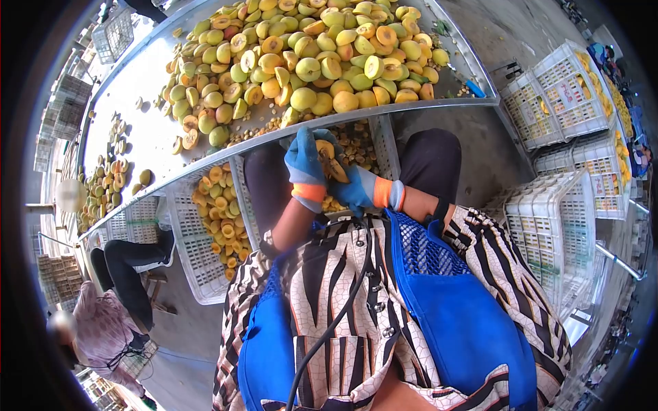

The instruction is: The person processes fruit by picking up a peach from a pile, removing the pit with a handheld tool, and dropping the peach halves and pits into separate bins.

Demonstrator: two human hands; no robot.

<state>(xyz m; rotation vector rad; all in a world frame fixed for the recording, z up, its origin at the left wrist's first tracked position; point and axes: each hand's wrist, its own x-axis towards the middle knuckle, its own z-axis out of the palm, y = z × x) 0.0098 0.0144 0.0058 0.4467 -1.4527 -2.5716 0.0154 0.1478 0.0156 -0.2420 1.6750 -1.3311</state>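
Observation:
My left hand (305, 164), in a blue-grey glove with an orange cuff, is closed round a halved stone fruit, apricot-like (327, 149), its cut face showing. My right hand (356, 189), gloved the same way, is closed at the lower end of that fruit, its fingertips partly hidden. Both hands meet just below the metal table's front edge, between my knees. Beyond them on the table lies a large heap of yellow-green apricots (308, 68), many of them cut open. Loose pits (257, 125) are scattered along the near edge.
A white crate (199, 264) of halved fruit stands under the table (473, 102) to my left. More halves lie below my hands. White crates (548, 226) stand at right. A blue-handled tool (474, 89) lies at the table's right corner. Another person (113, 318) sits at left.

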